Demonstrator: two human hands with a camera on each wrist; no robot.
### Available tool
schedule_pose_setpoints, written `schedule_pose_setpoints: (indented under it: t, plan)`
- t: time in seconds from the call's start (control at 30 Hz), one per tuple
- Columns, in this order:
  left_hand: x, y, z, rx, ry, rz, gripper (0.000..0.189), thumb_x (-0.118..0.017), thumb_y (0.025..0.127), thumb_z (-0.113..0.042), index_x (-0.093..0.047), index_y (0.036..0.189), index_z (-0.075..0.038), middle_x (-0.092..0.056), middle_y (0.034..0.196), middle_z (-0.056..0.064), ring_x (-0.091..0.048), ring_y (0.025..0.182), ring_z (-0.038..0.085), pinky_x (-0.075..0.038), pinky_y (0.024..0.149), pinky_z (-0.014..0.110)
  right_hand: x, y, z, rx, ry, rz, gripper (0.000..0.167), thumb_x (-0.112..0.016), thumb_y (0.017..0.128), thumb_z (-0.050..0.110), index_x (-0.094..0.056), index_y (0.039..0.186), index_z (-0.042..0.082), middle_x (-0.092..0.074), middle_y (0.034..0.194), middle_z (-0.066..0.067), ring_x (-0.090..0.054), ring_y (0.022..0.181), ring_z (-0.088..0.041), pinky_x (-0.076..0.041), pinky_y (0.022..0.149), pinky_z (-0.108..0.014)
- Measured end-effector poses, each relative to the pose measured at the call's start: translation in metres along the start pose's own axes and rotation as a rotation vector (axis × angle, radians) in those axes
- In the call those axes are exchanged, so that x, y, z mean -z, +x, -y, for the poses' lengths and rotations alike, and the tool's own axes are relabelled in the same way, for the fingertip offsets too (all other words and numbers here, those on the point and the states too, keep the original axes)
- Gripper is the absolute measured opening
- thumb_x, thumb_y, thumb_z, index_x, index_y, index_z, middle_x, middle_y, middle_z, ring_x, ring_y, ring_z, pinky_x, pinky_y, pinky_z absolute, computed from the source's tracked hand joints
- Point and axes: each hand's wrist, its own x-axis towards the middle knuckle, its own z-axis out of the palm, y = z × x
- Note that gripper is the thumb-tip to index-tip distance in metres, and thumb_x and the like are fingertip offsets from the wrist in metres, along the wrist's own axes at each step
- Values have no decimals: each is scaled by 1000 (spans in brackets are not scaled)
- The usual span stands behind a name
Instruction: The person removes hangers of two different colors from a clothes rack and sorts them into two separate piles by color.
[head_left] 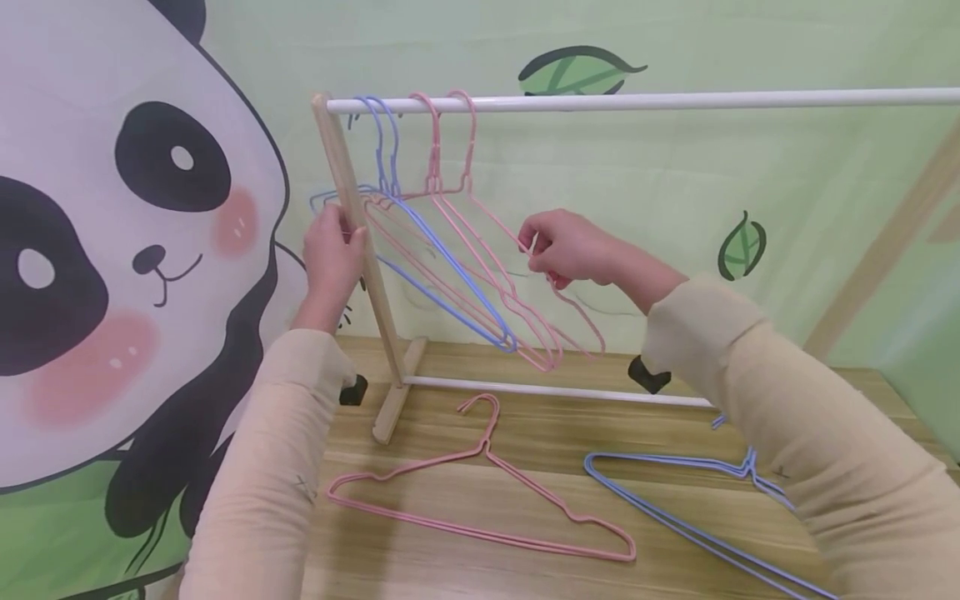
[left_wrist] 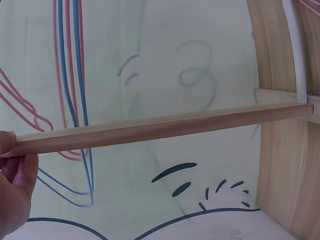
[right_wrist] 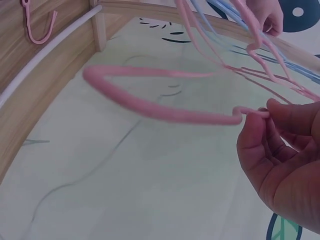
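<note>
My right hand [head_left: 572, 246] pinches the shoulder of a pink hanger [right_wrist: 150, 111] between thumb and fingers. That hanger's hook hangs over the white rail [head_left: 637, 102]. My left hand [head_left: 332, 254] grips the wooden post [left_wrist: 165, 128] at the rack's left end, with thumb and fingers on either side of it. Between the hands, blue hangers [head_left: 457, 271] hang closest to the post, and other pink hangers [head_left: 487, 262] hang to their right. The far ends of the hung hangers are partly hidden by the post and my left hand.
Below the rack, pink hangers [head_left: 483, 457] lie stacked on the wooden tabletop [head_left: 450, 575]. Blue hangers [head_left: 675, 525] lie to the right, partly covered by my right sleeve [head_left: 810, 442]. A white lower bar [head_left: 555, 390] joins the rack's foot [head_left: 397, 400]. Behind hangs a panda-print cloth [head_left: 247, 167].
</note>
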Motion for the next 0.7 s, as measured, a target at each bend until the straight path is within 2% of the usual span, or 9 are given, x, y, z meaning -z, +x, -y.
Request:
schedule_pose_setpoints:
  t: [0.27, 0.7]
  plan:
    - [-1, 0, -1, -18, -8, -10, 24, -47, 89, -13, -45, 110, -1, -54, 109, 15, -55, 99, 25, -52, 82, 33, 20, -11, -1, 1, -33, -81, 15, -49, 85, 0, -47, 100, 2, -46, 79, -10, -44, 51, -16, -47, 51, -23]
    - [0, -1, -2, 1, -7, 4, 26, -45, 90, -13, -45, 112, -1, -53, 111, 15, -54, 101, 25, -52, 83, 33, 61, -54, -29, -5, -157, -98, 22, -50, 86, 5, -48, 108, 4, -50, 87, -13, -51, 61, -20, -52, 58, -26]
